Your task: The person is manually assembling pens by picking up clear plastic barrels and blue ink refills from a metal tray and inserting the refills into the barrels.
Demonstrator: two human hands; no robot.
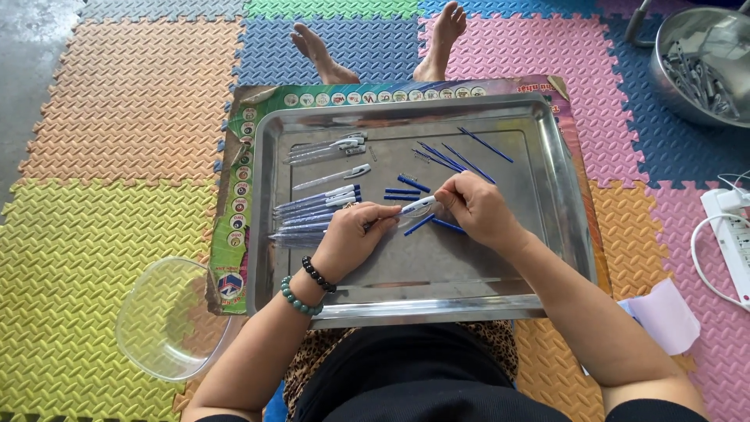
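Note:
My left hand (353, 235) and my right hand (478, 207) hold one clear pen with a white and blue end (406, 211) between them, over the middle of a steel tray (406, 301). The left hand grips the barrel; the right hand's fingers pinch the end near the cap. A row of assembled clear pens (316, 209) lies to the left on the tray. Loose blue refills (461, 160) and short blue caps (406, 189) lie just beyond my hands. Two bead bracelets circle my left wrist.
The tray rests on a printed board (234, 234) across my lap, on coloured foam floor mats. A clear plastic bowl (168, 320) stands at the left, a steel bowl of pen parts (703, 66) at the upper right, a white power strip (730, 234) at the right.

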